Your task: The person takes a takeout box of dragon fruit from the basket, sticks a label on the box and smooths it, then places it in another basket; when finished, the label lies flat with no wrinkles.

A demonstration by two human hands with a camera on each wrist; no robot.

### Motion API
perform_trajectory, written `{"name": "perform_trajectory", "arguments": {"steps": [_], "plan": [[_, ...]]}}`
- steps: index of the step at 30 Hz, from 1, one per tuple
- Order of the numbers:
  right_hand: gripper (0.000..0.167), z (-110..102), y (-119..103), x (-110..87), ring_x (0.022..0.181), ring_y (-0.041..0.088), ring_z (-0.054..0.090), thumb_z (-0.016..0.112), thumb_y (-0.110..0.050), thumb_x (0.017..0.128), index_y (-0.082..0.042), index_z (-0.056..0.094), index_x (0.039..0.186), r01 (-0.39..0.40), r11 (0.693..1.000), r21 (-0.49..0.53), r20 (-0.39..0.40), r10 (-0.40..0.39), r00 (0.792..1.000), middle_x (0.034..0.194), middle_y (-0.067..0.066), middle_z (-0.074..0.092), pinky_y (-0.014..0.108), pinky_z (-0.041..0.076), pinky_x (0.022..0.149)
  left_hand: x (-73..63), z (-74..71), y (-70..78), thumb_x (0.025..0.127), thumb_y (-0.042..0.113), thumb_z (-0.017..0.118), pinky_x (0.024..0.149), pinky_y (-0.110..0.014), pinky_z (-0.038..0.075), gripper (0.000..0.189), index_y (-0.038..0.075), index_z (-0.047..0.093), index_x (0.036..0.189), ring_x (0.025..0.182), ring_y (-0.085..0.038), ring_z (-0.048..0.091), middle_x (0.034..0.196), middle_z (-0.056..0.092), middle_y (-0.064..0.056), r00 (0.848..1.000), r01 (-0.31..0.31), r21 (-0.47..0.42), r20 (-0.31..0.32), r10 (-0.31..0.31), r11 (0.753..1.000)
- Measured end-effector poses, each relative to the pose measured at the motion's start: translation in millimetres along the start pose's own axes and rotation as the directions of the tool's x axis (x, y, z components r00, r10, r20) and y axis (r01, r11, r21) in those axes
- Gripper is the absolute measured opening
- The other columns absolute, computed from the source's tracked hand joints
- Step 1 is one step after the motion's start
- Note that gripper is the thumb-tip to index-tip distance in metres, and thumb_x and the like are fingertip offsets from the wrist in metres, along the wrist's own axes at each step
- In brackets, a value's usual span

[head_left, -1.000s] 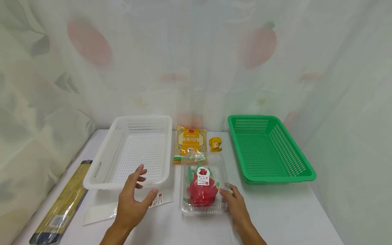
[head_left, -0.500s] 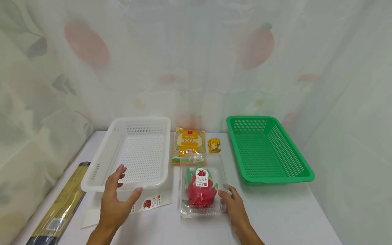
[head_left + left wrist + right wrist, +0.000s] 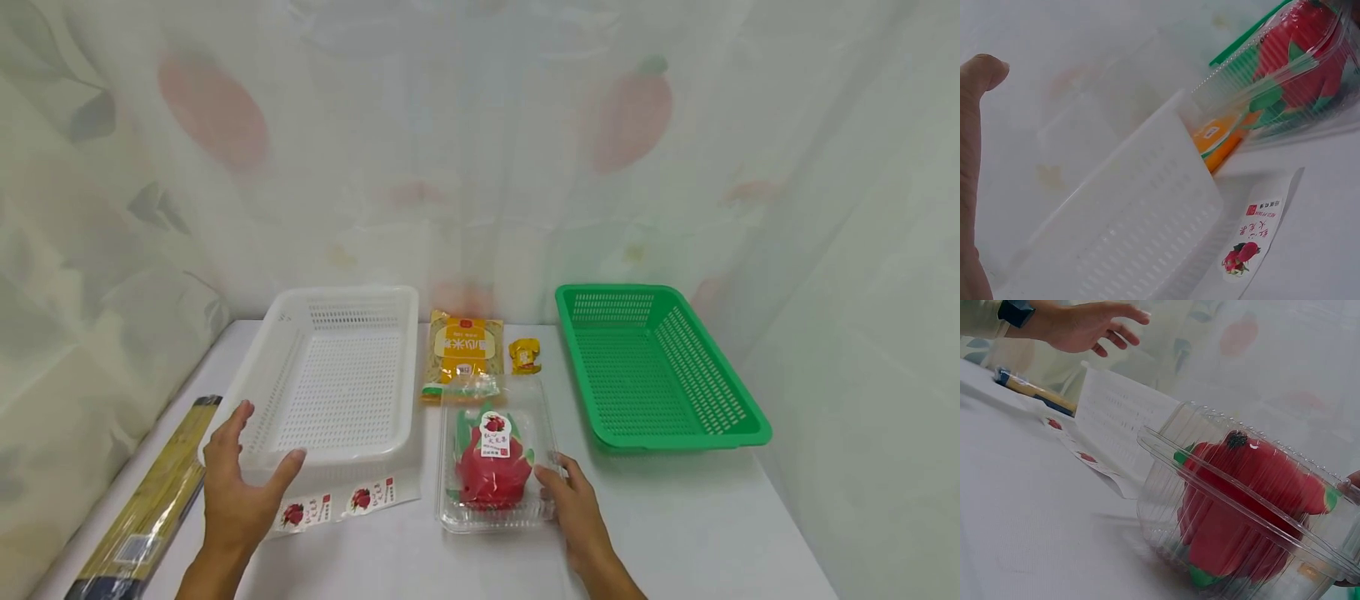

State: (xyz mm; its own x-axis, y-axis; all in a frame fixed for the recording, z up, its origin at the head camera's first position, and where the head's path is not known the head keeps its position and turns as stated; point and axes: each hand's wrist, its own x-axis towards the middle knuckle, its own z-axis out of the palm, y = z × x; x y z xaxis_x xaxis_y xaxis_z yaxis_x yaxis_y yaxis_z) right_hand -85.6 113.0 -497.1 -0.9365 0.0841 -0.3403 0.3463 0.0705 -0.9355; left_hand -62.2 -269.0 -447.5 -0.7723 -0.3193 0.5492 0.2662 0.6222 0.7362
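Observation:
My right hand point(image 3: 577, 508) holds the right side of a clear plastic clamshell box point(image 3: 465, 521), thumb over the edge. A red dragon fruit point(image 3: 491, 479) with green tips sits inside, and a white printed label point(image 3: 495, 435) is stuck on the lid. My left hand point(image 3: 236, 500) is raised with fingers and thumb spread, holding nothing, near the front left corner of the white basket point(image 3: 408, 392). A strip of dragon fruit labels point(image 3: 341, 504) lies on the table in front of that basket, its left end hidden behind the left hand.
At the right stands a green basket point(image 3: 675, 439). Behind the box lie a yellow food packet point(image 3: 465, 346) and a small yellow wrapped piece point(image 3: 525, 356). A long pack of yellowish sticks point(image 3: 150, 500) lies along the left edge. A pale printed curtain point(image 3: 480, 167) hangs behind the table.
My left hand has moved left, away from the box, uncovering more of the label strip. The right hand stays on the box. The view has shifted slightly.

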Motion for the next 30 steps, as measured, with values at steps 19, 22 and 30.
{"name": "perform_trajectory", "arguments": {"steps": [19,22,30], "plan": [[0.061,-0.5,1.3,0.8,0.104,0.03,0.051,0.059,-0.04,0.093,-0.007,0.043,0.142,0.01,1.0,0.009,0.001,-0.01,1.0,0.127,0.015,0.051,0.04,0.045,0.078,15.7,-23.8,-37.2,0.072,0.012,0.079,0.103,-0.06,0.004,0.09,0.018,0.035,0.15,0.136,-0.03,0.023,0.149,0.033,-0.015,0.989,0.132,0.076,-0.075,-0.126,0.988],[0.061,-0.5,1.4,0.8,0.104,0.03,0.051,0.059,-0.04,0.093,-0.007,0.043,0.142,0.013,1.0,0.009,-0.004,-0.013,1.0,0.126,0.015,0.051,0.041,0.045,0.079,18.3,-24.9,-43.8,0.072,0.013,0.079,0.104,-0.061,0.004,0.09,0.016,0.035,0.15,0.137,-0.031,0.023,0.149,0.032,-0.017,0.988,0.141,0.086,-0.068,-0.135,0.986],[0.063,0.6,0.7,0.1,0.104,0.03,0.051,0.06,-0.041,0.092,-0.007,0.042,0.143,0.009,1.0,0.004,-0.012,-0.009,1.0,0.123,0.015,0.052,0.04,0.045,0.076,24.6,-24.4,-57.4,0.074,0.021,0.08,0.109,-0.06,0.01,0.095,0.012,0.028,0.153,0.141,-0.032,0.017,0.155,0.024,-0.014,0.98,0.19,0.174,0.019,-0.196,0.966]]}}
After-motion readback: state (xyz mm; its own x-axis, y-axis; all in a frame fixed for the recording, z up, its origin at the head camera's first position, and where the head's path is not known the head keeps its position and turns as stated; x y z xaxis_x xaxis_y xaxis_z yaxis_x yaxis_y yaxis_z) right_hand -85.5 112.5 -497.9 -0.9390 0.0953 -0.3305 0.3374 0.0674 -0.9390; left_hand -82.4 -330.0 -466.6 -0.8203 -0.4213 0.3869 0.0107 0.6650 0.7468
